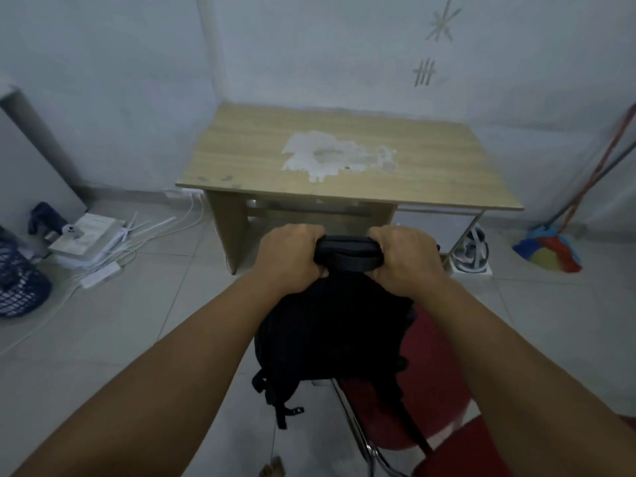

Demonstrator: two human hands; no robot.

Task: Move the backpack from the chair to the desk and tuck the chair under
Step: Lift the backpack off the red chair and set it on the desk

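Observation:
A black backpack (334, 332) hangs in front of me, held by its top handle. My left hand (289, 256) grips the handle's left end and my right hand (402, 258) grips its right end. The bag's lower part is over the front left of a red chair (433, 383) with a chrome frame; loose straps dangle below it. I cannot tell whether the bag still touches the seat. The wooden desk (241, 156) stands ahead against the wall, its top bare with a worn white patch in the middle.
Left of the desk, white cables, a power strip (99, 275) and papers lie on the tiled floor beside a blue mesh basket (19, 287). A broom and colourful duster (550, 249) lean at the right wall. A small fan (469, 253) sits under the desk's right side.

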